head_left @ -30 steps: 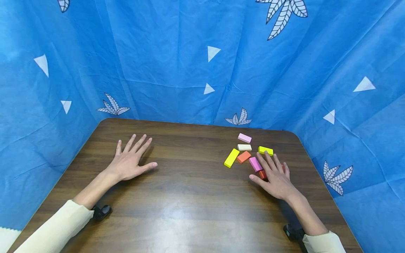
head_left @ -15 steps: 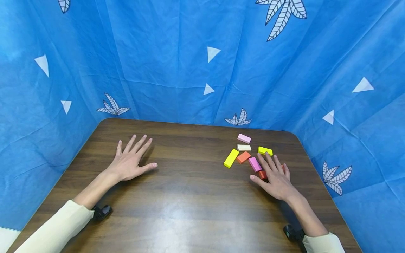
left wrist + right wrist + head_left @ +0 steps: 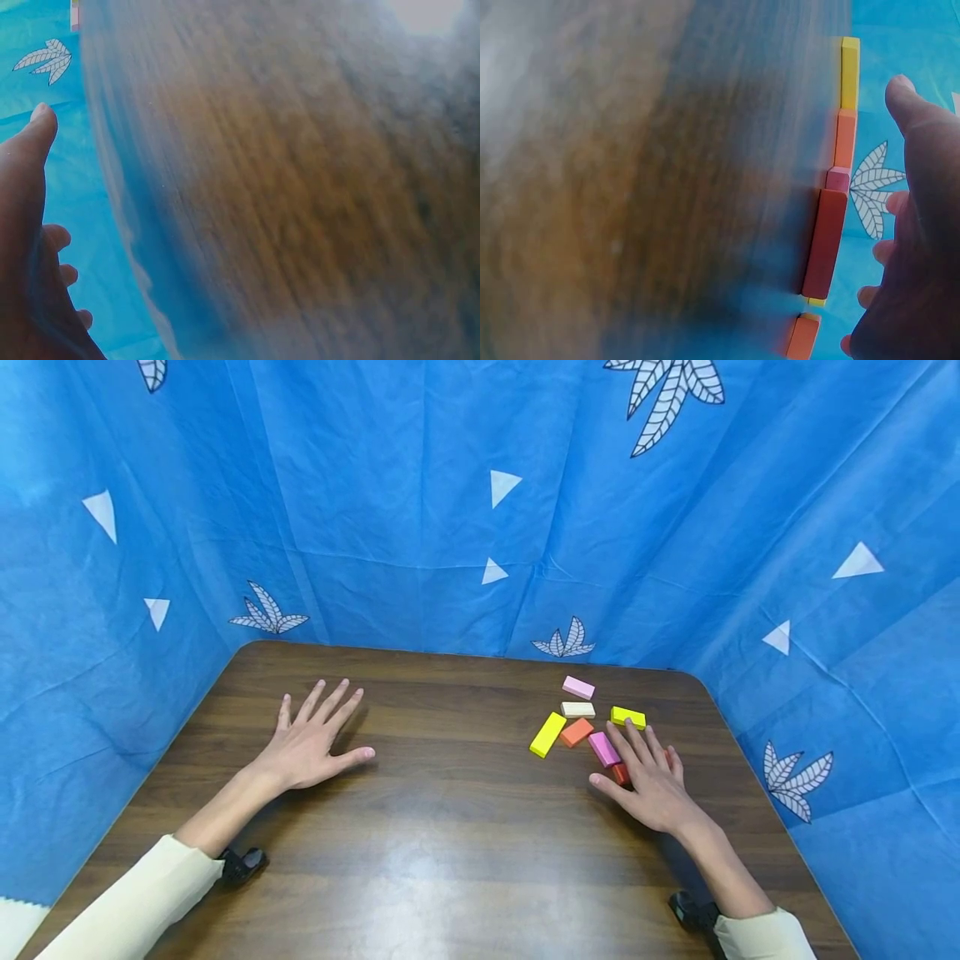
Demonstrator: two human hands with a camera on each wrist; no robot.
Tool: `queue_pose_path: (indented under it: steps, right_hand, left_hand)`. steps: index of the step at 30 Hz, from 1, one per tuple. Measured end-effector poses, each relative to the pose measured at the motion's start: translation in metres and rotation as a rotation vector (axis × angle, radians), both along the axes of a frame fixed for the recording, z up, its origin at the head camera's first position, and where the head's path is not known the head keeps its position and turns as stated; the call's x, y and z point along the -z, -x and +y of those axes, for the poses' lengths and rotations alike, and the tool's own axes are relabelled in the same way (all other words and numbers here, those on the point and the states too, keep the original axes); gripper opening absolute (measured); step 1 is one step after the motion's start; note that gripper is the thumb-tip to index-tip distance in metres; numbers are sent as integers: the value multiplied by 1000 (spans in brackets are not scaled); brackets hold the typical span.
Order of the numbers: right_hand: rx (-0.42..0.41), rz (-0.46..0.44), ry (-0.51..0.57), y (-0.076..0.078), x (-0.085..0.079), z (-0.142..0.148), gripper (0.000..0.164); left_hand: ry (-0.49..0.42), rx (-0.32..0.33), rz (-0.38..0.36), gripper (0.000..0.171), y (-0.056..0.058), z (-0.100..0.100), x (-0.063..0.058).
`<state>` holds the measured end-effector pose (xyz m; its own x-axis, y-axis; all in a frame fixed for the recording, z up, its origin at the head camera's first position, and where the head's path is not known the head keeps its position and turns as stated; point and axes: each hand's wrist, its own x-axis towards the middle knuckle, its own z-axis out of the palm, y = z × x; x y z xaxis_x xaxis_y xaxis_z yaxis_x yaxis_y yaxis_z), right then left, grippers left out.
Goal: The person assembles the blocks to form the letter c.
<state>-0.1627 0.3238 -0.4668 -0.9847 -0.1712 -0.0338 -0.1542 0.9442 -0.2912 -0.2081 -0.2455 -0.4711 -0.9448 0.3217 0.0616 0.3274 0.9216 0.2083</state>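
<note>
My left hand (image 3: pixel 303 752), fingers spread, hovers over the left part of the brown table and holds nothing. The right hand (image 3: pixel 654 793) is spread over the right part, above several small coloured blocks. Beneath its fingers lies a red block (image 3: pixel 621 774), partly covered; the right wrist view shows that red block (image 3: pixel 825 244) whole, apart from the hand. Beside it are a magenta block (image 3: pixel 603 749) and an orange block (image 3: pixel 577 732). A yellow block (image 3: pixel 628 718) lies just beyond the fingertips. Another reddish block is mostly hidden behind the fingers.
Left of the orange block lies a second yellow block (image 3: pixel 548 735). Farther back are a cream block (image 3: pixel 578 710) and a light pink block (image 3: pixel 578 687). The wood-grain table (image 3: pixel 450 827) meets a blue patterned cloth (image 3: pixel 375 527) at its back and sides.
</note>
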Motion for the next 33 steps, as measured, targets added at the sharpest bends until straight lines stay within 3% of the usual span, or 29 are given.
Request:
queue_pose_path:
  steps: [5, 8, 19, 23, 26, 33]
  right_hand:
    - [-8, 13, 19, 4, 0, 1, 98]
    - [-27, 21, 54, 9, -2, -2, 96]
    - [-109, 58, 120, 31, 0, -12, 76]
    - [-117, 57, 125, 36, 0, -17, 74]
    - [-135, 58, 124, 39, -1, -20, 72]
    - [-136, 70, 107, 51, -2, -22, 62]
  left_hand:
    - [-69, 55, 25, 100, 5, 17, 1]
    - [-128, 110, -1, 94, 9, 36, 1]
    - [-268, 348, -136, 73, 32, 136, -6]
    - [-277, 435, -198, 73, 40, 178, 2]
    - [-262, 471, -205, 72, 44, 203, 6]
    - [-226, 487, -187, 71, 62, 250, 5]
